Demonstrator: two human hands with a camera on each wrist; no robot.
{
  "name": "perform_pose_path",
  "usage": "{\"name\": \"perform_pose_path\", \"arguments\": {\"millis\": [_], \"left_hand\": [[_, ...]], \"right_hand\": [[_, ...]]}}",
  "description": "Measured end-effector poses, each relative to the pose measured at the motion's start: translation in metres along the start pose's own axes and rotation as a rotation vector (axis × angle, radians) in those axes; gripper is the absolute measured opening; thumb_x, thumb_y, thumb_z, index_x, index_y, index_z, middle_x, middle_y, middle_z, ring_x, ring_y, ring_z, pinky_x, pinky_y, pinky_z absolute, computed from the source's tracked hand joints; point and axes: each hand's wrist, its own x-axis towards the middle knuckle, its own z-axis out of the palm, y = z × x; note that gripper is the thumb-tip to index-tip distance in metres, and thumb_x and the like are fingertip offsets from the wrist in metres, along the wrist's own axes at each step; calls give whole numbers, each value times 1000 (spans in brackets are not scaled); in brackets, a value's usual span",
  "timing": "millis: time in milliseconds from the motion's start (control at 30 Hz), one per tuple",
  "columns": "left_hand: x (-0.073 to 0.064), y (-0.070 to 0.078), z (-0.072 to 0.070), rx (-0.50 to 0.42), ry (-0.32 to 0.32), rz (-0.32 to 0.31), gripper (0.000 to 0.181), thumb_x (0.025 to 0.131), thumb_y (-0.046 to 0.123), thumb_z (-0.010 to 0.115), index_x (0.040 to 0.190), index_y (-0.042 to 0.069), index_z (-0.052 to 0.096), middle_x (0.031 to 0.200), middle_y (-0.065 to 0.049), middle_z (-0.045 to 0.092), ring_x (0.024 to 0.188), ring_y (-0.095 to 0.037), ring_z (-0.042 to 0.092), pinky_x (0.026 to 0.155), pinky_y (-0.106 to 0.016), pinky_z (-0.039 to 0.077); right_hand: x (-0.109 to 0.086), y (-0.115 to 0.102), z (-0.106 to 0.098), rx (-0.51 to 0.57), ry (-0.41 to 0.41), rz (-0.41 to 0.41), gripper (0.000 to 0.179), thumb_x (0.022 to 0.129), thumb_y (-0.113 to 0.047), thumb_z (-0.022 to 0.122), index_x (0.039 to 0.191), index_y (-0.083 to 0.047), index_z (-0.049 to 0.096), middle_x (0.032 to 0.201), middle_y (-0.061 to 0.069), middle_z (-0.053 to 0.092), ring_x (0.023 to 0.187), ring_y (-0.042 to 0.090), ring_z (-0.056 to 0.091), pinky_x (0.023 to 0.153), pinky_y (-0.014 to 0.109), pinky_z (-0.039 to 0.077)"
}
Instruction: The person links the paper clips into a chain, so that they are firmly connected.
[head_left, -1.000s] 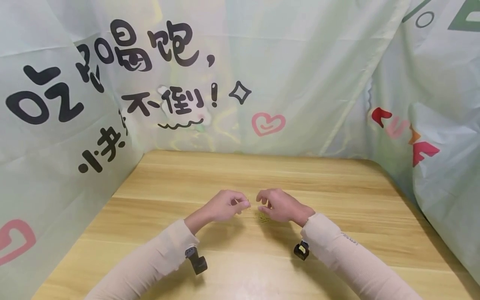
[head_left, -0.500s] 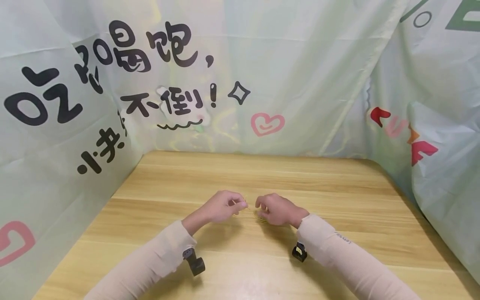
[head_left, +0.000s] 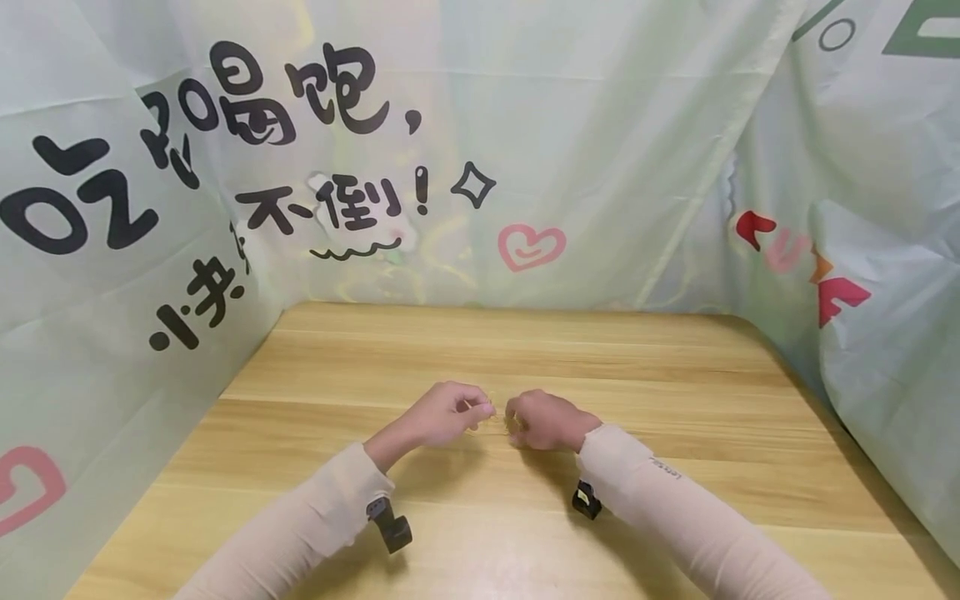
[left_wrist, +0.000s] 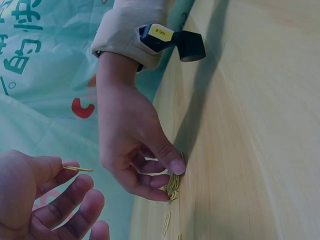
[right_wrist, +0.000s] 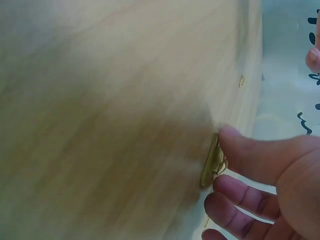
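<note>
My left hand (head_left: 448, 414) is raised off the table and pinches a thin yellow paper clip (left_wrist: 77, 169) between thumb and index finger; its other fingers curl loosely in the left wrist view. Just to its right, my right hand (head_left: 551, 419) is down at the tabletop. Its thumb and curled fingers close round a small heap of yellow paper clips (left_wrist: 173, 185), partly hidden by the fingertips. In the right wrist view the heap (right_wrist: 214, 162) lies against the thumb tip and fingers.
A loose paper clip (left_wrist: 166, 223) lies on the wooden table (head_left: 480, 350) near the heap, with part of another (left_wrist: 179, 236) at the frame's bottom edge. Printed cloth curtains (head_left: 585, 150) enclose the table's back and sides. Both sleeves carry black wrist cameras (head_left: 392, 527).
My right hand has moved a little left and its fingers have drawn in around the heap of paper clips. The left hand stays nearly still, pinching its clip.
</note>
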Motion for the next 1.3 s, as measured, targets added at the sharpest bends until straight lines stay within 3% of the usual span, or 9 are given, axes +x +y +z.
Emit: {"name": "perform_pose_path", "arguments": {"millis": [233,400,667,933,1167,1300], "left_hand": [[1,0,-3,-2,7,12,23,100,23,55,97,7,70,100,-9,69,81,-22,66,63,-34,52],[0,-3,-3,-10,2,16,23,100,23,54,99,6,70,100,-10,69,83,-28,67,63,-34,52],[0,-2,-4,-13,-5,-2,24,100,24,54,102,6,69,100,-10,69,85,-30,68,66,-35,52],[-1,-2,-4,2,-6,0,24,101,24,54,101,5,70,104,-10,69,82,-23,67,64,-34,53],[0,-3,-5,0,-7,3,24,100,23,54,102,4,70,102,-11,69,82,-26,67,64,-34,52],[-1,-2,-5,4,-7,3,25,101,23,54,102,4,70,102,-12,69,83,-28,67,64,-33,52]], "right_hand": [[-3,2,-2,36,7,-42,13,80,3,73,86,-8,68,80,-2,64,67,11,54,62,28,49],[-5,4,0,39,11,-92,23,82,6,69,71,-10,57,69,-4,53,62,10,45,58,26,42],[-4,4,1,12,28,-57,13,84,3,70,83,-10,66,83,-2,65,76,11,59,70,30,52],[-3,8,4,14,57,-61,23,83,10,55,79,-12,59,72,-5,56,63,9,49,57,26,45],[-3,7,1,26,79,-56,15,89,5,58,90,-6,68,92,3,68,84,15,62,75,34,54],[-3,6,-2,32,74,-47,11,92,1,60,90,-5,70,92,5,69,88,18,64,78,36,54]]}}
